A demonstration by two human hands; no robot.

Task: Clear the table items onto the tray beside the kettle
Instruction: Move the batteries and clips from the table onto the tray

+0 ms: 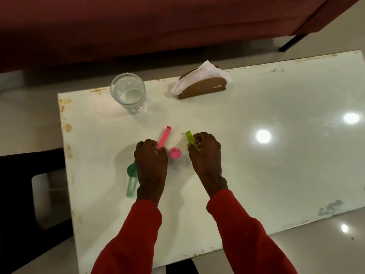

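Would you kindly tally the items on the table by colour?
Pink: 2, scoop handle and round pink cup
Green: 2, teal scoop, lime scoop
Clear: 1, glass
Brown: 1, napkin holder
Total: 6

Two bare hands — the left hand (151,158) and the right hand (205,153) — come out of long red sleeves (243,236) ending at the wrists.

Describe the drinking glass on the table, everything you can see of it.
The drinking glass is clear, with ribbed or faceted lower walls and a thick base. It stands upright near the far left corner of the white table, holding a little clear liquid at the bottom. Neither hand touches it; the napkin holder sits apart to its right.
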